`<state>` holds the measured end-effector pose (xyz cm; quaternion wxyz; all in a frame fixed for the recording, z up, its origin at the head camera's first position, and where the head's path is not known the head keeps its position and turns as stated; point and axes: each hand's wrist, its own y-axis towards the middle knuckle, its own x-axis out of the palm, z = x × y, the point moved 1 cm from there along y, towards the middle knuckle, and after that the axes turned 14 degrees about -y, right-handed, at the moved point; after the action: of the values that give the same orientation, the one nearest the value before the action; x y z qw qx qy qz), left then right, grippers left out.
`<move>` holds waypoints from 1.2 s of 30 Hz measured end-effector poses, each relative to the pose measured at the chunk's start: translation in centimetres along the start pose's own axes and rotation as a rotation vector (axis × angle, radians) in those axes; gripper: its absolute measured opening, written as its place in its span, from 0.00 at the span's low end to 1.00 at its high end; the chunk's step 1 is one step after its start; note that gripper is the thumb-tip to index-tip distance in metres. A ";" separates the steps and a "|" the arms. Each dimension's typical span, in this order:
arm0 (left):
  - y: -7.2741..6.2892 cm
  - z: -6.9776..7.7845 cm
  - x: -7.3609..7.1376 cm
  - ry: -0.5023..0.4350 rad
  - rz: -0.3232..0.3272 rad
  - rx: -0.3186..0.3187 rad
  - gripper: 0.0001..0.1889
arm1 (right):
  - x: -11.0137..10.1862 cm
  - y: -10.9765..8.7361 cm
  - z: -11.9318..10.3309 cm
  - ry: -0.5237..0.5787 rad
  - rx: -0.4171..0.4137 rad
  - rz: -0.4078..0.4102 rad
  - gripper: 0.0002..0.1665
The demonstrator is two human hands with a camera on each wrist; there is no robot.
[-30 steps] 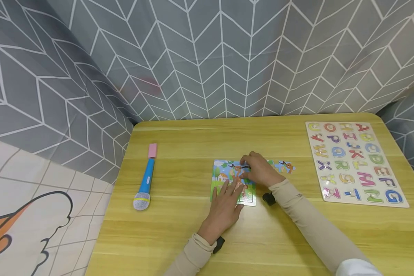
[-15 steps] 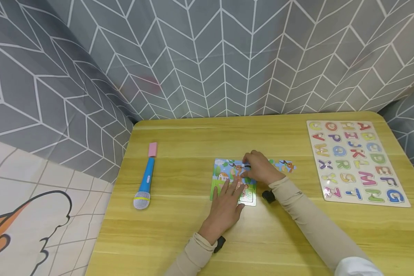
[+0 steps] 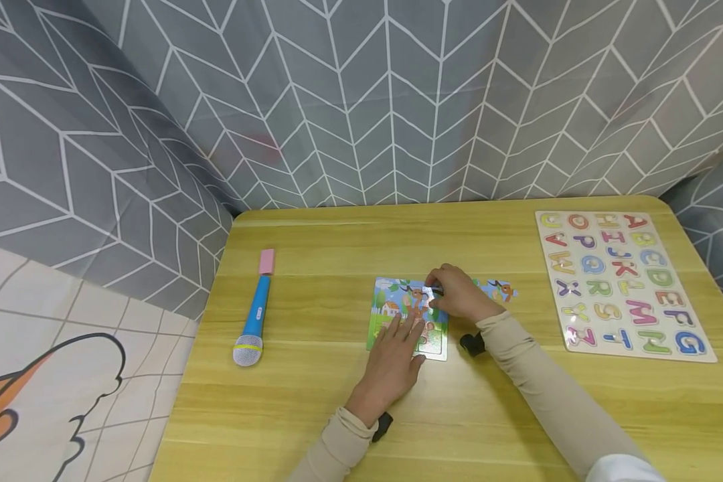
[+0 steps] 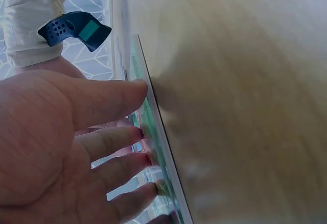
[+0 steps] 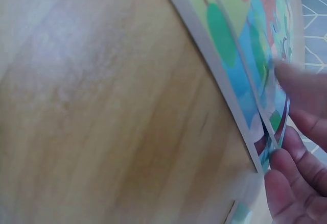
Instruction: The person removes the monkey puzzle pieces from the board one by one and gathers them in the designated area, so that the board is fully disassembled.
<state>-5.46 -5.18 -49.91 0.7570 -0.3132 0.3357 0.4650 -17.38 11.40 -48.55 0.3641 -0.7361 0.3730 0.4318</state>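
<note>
On puzzle (image 3: pixel 389 305), right hand (image 3: pixel 456 292) pinches piece (image 3: pixel 429 301) near right edge; left hand (image 3: pixel 391 365) rests outspread.

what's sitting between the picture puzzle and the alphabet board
Going right from the picture puzzle, the head view shows the right hand, then at least one loose puzzle piece, then bare table before the alphabet board.

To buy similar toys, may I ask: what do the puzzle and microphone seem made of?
Puzzle: probably glossy printed cardboard or thin wood; its face catches glare and its edge is plain. Microphone: likely smooth plastic, by its even blue handle; the silvery head could be metal mesh.
</note>
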 end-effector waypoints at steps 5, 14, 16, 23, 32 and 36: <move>0.1 0.0 0.0 0.029 0.002 0.018 0.32 | -0.1 0.0 0.2 0.020 0.002 -0.007 0.17; -0.1 -0.8 -0.4 -0.177 -0.012 0.035 0.29 | 0.1 0.1 0.7 0.071 0.052 -0.031 0.20; -0.3 -1.1 -0.5 -0.204 -0.002 0.051 0.28 | 0.2 0.1 0.8 0.082 0.073 -0.039 0.20; -0.7 -1.4 -0.1 -0.172 0.026 0.054 0.27 | 0.3 0.0 0.8 0.123 0.101 -0.037 0.19; -0.7 -1.4 0.0 -0.114 0.028 0.044 0.27 | 0.6 -0.7 0.6 0.152 0.071 0.016 0.18; -0.6 -1.4 -0.1 -0.098 0.026 0.040 0.28 | 0.7 -1.1 0.5 0.147 0.052 0.066 0.18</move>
<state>-5.27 -6.50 -50.53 0.7725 -0.2702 0.3114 0.4830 -16.42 12.15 -49.09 0.3404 -0.7435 0.4337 0.3785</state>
